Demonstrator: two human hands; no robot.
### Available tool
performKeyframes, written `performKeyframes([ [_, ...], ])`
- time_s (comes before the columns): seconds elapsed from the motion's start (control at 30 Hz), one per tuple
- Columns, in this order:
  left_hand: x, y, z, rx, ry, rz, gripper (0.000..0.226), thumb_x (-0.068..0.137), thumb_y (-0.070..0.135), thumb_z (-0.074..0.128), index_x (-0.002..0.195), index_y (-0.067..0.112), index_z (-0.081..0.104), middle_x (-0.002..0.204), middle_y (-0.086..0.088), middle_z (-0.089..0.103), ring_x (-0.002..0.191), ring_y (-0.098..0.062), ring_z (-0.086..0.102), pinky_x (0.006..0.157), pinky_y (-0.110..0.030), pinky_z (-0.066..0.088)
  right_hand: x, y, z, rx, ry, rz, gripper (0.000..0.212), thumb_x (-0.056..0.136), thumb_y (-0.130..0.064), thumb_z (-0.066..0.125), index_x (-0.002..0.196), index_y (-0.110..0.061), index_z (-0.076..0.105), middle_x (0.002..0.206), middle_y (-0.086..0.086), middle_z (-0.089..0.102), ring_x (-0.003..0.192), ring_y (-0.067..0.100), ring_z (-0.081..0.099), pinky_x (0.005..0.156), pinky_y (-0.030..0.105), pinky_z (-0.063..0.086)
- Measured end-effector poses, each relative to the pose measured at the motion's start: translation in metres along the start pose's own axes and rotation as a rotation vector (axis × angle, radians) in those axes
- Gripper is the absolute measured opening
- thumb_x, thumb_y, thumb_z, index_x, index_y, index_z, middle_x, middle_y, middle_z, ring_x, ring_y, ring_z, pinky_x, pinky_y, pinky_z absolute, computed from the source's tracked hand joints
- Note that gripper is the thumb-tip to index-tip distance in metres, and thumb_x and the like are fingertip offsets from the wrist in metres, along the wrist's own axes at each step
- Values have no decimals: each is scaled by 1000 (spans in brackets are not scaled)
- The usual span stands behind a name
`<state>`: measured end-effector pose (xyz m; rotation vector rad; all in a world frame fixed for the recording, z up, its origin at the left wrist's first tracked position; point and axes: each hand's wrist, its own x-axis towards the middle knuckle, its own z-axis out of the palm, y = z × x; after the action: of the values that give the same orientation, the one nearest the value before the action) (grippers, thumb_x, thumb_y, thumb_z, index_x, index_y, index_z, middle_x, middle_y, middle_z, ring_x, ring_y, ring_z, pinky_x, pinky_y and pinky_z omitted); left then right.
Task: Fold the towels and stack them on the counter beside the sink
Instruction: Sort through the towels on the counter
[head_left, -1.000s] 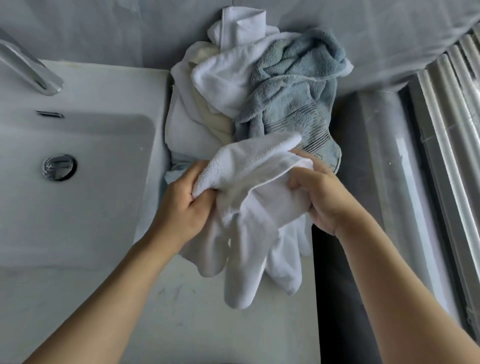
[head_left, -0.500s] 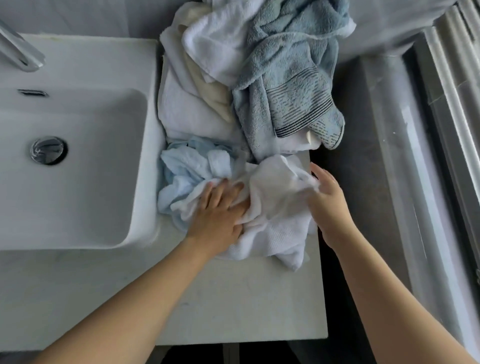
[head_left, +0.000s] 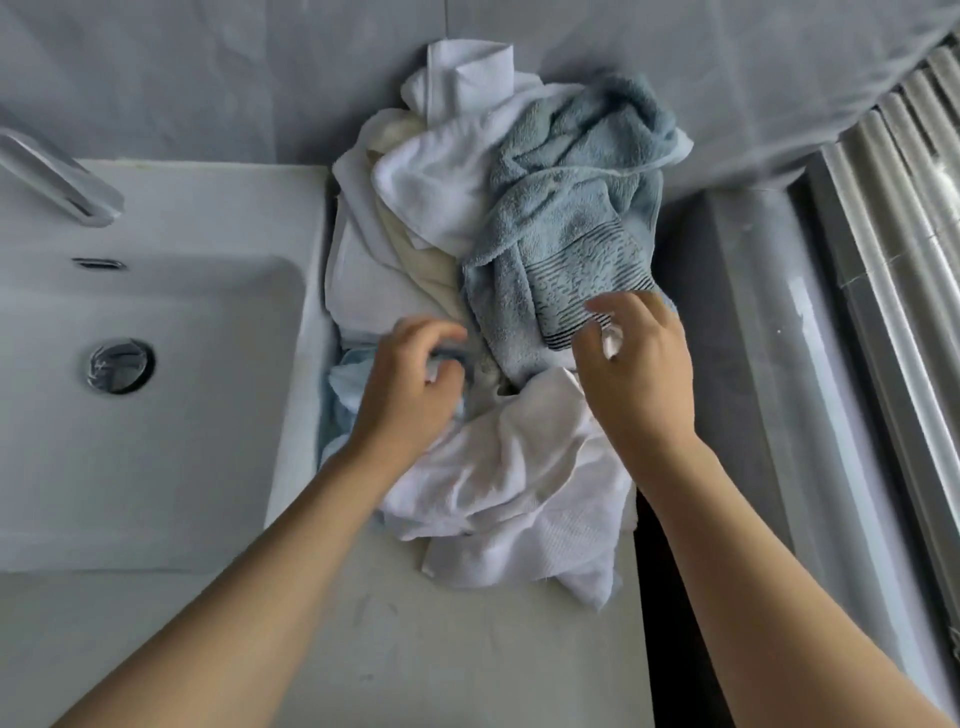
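A crumpled white towel (head_left: 519, 483) lies on the counter (head_left: 415, 649) right of the sink. Behind it is a heap against the wall: a grey-blue striped towel (head_left: 566, 249), white towels (head_left: 436, 176) and a cream one (head_left: 415, 260). A pale blue towel (head_left: 345, 384) shows beside the sink wall, under my left hand. My left hand (head_left: 410, 384) hovers there with its fingers curled round a fold of that pale blue cloth. My right hand (head_left: 639, 369) is at the lower edge of the grey-blue towel and pinches a small bit of white cloth between thumb and fingers.
The white sink (head_left: 156, 364) with its drain (head_left: 120, 365) and chrome tap (head_left: 62, 179) fills the left. The counter ends at a dark gap (head_left: 660, 597) on the right, beyond which runs a grey ledge (head_left: 769, 364) and ribbed window frame.
The white towel, held up in both hands a second ago, now lies crumpled on the counter. Both hands have left it and moved back toward the heap.
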<state>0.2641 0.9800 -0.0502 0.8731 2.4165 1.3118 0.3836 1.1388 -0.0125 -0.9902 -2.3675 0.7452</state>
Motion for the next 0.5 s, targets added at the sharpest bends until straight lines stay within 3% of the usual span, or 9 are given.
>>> performKeyframes([
  [0.13,59,28,-11,56,231,119,34,81,14,51,111,6,65,109,7,52,103,-23,56,90,-37,47,46,-16,8,53,22,-143,37,83,-9,53,119,-7,63,116,11,60,109,28,54,97,32,39],
  [0.23,92,39,0,191,194,205,46,84,28,59,122,4,60,116,-4,56,106,-27,55,93,-43,46,80,-13,13,-12,26,-153,63,75,-4,54,137,-9,49,135,15,47,124,33,43,107,35,29],
  [0.33,107,44,18,395,128,162,71,77,52,63,129,5,56,117,-16,56,105,-39,52,87,-47,42,116,-7,14,-173,-61,20,90,73,-11,57,154,-28,21,154,11,18,139,35,21,114,43,17],
  [0.4,110,46,28,423,183,137,55,75,47,70,111,7,61,108,-16,56,98,-40,52,80,-46,41,138,2,13,-310,-95,59,88,77,-20,62,153,-37,19,159,11,7,144,36,10,116,49,12],
  [0.5,109,52,35,340,213,159,31,74,36,67,83,9,57,97,-14,55,89,-36,50,75,-41,37,162,10,12,-397,-57,-8,53,74,-19,59,126,-25,51,154,8,23,139,38,20,111,51,20],
])
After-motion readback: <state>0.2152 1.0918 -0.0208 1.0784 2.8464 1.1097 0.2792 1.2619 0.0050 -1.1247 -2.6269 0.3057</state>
